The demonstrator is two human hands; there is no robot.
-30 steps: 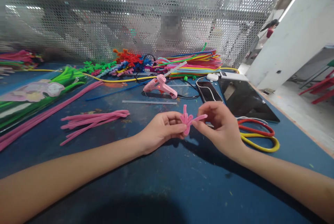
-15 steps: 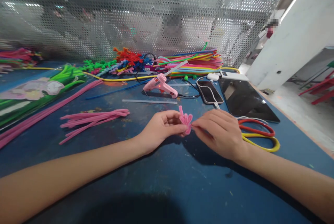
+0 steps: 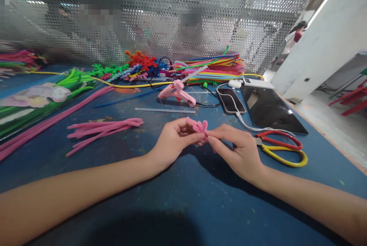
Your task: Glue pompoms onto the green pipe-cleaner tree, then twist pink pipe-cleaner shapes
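Between my hands, above the blue table (image 3: 160,200), is a pink pipe cleaner (image 3: 201,126) bent into several small loops like petals. My left hand (image 3: 179,137) pinches it between thumb and fingers from the left. From the right, my right hand (image 3: 237,143) grips the same piece at its lower right side with thumb and forefinger. Its lower part is mostly hidden by my fingertips. To the left of my left hand lies a small bunch of pink pipe cleaners (image 3: 104,128). Red and yellow handled scissors (image 3: 283,146) rest beside my right hand.
A pink glue gun (image 3: 177,94) stands beyond my hands, with a clear glue stick (image 3: 164,110) nearer. A phone (image 3: 231,101) and tablet (image 3: 272,108) lie right. Colourful pipe cleaners (image 3: 215,68) line the perforated metal screen (image 3: 160,16); a green bundle (image 3: 57,97) lies left.
The looped pipe cleaner has tilted leftward in my left hand. My right hand has turned and shifted slightly left, with thumb and forefinger now on the piece; more of the scissors shows.
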